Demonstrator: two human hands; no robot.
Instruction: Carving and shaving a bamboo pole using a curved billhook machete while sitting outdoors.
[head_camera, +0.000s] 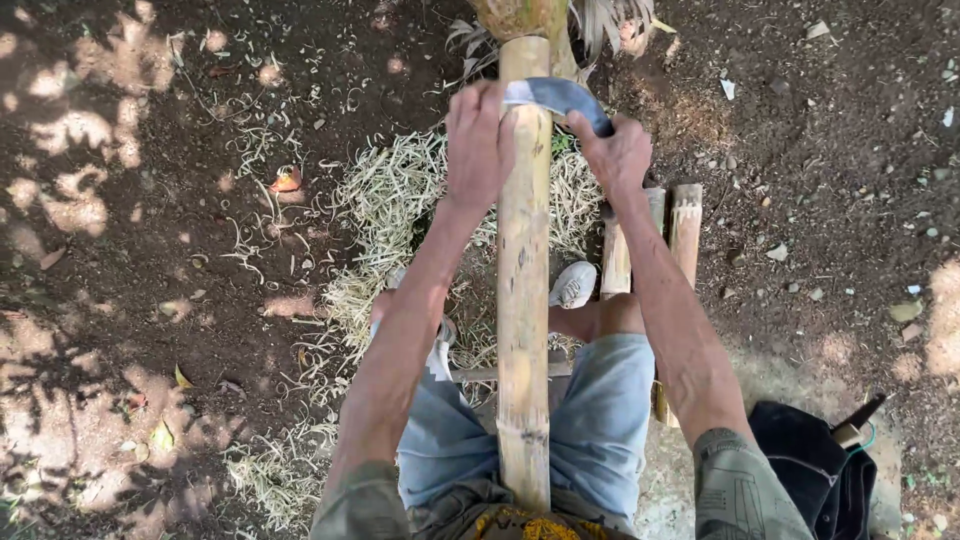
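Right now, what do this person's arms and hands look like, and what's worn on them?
Both forearms are bare. The left hand and right hand have no gloves. Olive-green sleeves with faint printed patterning are pushed up above the elbows.

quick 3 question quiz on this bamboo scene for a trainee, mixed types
1. True or false: the blade lies across the bamboo pole.
2. Which hand grips the blade's dark handle? A) left hand B) right hand
3. Fill in: pale ____ are heaped on the soil beside the pole.

Key
1. True.
2. B; the left hand presses on the blade's other end.
3. Shavings.
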